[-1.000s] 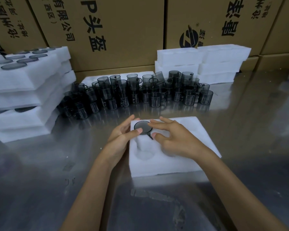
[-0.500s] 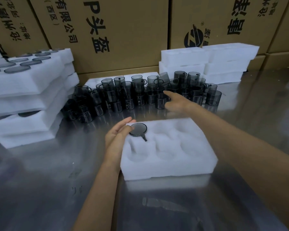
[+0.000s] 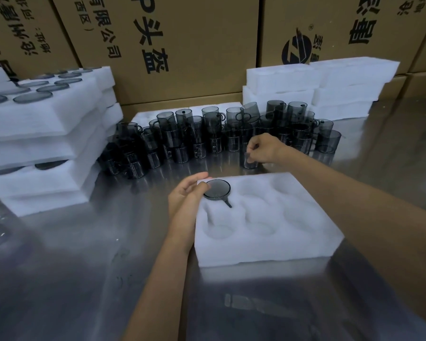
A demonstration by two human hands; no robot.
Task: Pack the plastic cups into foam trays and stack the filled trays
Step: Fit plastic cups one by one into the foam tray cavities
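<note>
Tabletop: shiny metal, filling the lower half of the frame, with blurred reflections of the arms in it.
Foam tray: white, lying flat at lower centre, nearest the person; six round pockets in two rows, long side running left to right.
Seated cup: one dark cup already sits in the tray's far-left pocket, its thin handle pointing toward the near right.
Left hand: rests at the tray's far-left corner, fingers loosely bent, fingertips touching the rim of the seated cup; it seems to steady rather than clasp it.
Right hand: reaches past the tray's far edge, just above centre of the frame, thumb and fingers pinching the top of a loose cup that stands upright on the tabletop.
Key relation: the pinched cup stands just beyond the tray's far edge, and the open pockets lie toward the viewer from it; the empty far-middle pocket looks the closest target, so I'd judge a short pull back is what the next move needs. The right hand is plainly the nearer one.
Cup supply: a crowded band of dark cups across the middle of the frame.
Filled stack: trays piled at the left.
Empty trays: piled at upper right.
Cartons: printed boxes fill the top.
</note>
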